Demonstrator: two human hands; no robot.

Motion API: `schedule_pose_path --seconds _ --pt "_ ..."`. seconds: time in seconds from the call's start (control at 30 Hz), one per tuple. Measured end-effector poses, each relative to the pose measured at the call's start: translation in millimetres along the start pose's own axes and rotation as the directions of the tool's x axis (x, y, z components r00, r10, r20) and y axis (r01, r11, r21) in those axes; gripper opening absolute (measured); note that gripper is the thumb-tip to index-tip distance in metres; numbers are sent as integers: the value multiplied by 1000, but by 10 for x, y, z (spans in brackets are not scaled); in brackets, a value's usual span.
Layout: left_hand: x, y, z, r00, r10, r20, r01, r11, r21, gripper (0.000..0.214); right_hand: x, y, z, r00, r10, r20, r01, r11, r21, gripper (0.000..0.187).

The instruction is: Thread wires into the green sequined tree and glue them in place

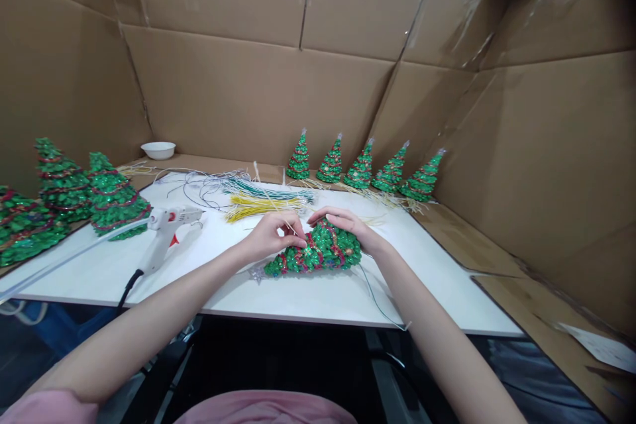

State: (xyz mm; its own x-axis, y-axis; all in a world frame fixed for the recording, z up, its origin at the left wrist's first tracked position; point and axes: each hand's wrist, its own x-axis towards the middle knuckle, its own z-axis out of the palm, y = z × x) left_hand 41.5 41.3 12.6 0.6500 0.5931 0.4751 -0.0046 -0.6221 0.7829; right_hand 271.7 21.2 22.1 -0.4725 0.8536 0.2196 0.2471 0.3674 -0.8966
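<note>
A small green glittery Christmas tree (322,248) with red garland lies on its side on the white table, its silver star (257,273) pointing left. My right hand (348,225) is wrapped over the tree's wide base end and steadies it. My left hand (283,235) is closed in a pinch at the tree's upper side, with a thin pale-yellow wire (290,226) rising from the fingers. The pinched end is too small to see clearly. From the base a thin green wire (373,298) trails toward the table's front edge.
Bundles of yellow wires (265,207) and green wires (271,192) lie behind my hands. A white glue gun (166,232) rests at left, near several larger trees (116,199). Several star-topped trees (360,167) line the back right. A white bowl (158,150) sits by the cardboard wall (238,93).
</note>
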Motion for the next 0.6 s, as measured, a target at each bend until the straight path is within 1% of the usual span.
schedule_pose_path --seconds 0.1,0.17,0.2,0.27,0.33,0.4,0.43,0.5,0.6 --pt "-12 23 -17 1000 18 24 -18 1000 24 17 -4 -30 13 1000 7 -1 -7 1000 4 33" --pt "-23 49 -41 999 28 43 -30 998 47 20 -1 -49 26 999 14 -32 -14 1000 10 33" --pt "-27 62 -54 999 31 45 -34 998 60 22 4 -51 31 997 25 -76 -24 999 24 34" --pt "-35 81 -74 999 22 33 -24 997 74 24 22 -26 25 974 66 -215 -53 996 67 33" --pt "-40 88 -84 1000 -14 25 13 998 57 22 44 35 -8 922 117 -368 -77 989 123 29" --pt "-44 85 -82 998 -56 34 55 998 24 18 58 114 -68 883 141 -447 -81 985 152 21" --pt "-45 82 -79 997 -70 41 70 997 11 17 58 151 -104 870 162 -466 -93 982 166 16" --pt "-47 75 -72 996 -82 41 82 997 -4 15 44 199 -177 853 201 -482 -122 974 191 11" --pt "-49 72 -68 996 -82 29 83 996 -14 13 -2 197 -250 856 244 -457 -164 964 207 11"
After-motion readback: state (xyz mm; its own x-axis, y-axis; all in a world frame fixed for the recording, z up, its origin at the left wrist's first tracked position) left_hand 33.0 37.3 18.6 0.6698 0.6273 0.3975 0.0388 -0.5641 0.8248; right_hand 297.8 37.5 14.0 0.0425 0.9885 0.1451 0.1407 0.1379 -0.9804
